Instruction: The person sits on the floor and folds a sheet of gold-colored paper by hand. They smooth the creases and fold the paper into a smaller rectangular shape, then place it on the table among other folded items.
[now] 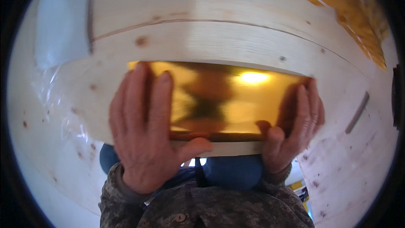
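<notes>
A shiny gold rectangular sheet or flat panel lies on the pale wooden table at its front edge, mirroring light and my hands; whether it has any depth I cannot tell. My left hand covers its left end, with stretched, parted fingers on the surface and the thumb out along the near edge. At the right end, my right hand holds the sheet's side, fingers along the edge and thumb bent at the near corner. The undersides of both hands are hidden.
Amber-gold glossy wrapping lies at the far right. A white sheet is at the far left, with clear plastic film nearer. A thin grey-brown strip rests on the right. Board seams cross the knotty wooden table.
</notes>
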The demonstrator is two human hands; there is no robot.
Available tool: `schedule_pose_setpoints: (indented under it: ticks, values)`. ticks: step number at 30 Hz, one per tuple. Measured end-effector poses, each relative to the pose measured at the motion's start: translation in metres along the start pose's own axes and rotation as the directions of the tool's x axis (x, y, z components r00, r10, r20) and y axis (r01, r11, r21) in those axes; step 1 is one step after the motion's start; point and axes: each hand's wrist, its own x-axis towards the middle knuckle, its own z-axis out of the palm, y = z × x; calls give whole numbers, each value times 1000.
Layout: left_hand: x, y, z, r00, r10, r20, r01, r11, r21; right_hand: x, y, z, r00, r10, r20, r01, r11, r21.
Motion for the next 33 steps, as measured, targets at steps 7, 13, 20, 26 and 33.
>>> schedule_pose_setpoints:
  ticks: [7,13,20,26,33]
  values:
    - [-4,-2,6,999,-36,4,36,998,52,8,1,4,999,-52,-4,52,999,-5]
    - [-4,-1,7,999,-34,-13,35,997,68,8,1,-1,998,-40,37,40,999,3]
    - [-4,-2,12,998,-39,-40,42,997,66,7,2,2,1000,-19,1,19,997,71]
    - [-5,-3,12,998,-44,-49,46,998,46,7,-1,0,1000,17,15,-18,997,75]
    - [-4,-2,13,997,-51,-58,54,998,45,7,0,-1,1000,19,24,-20,998,57]
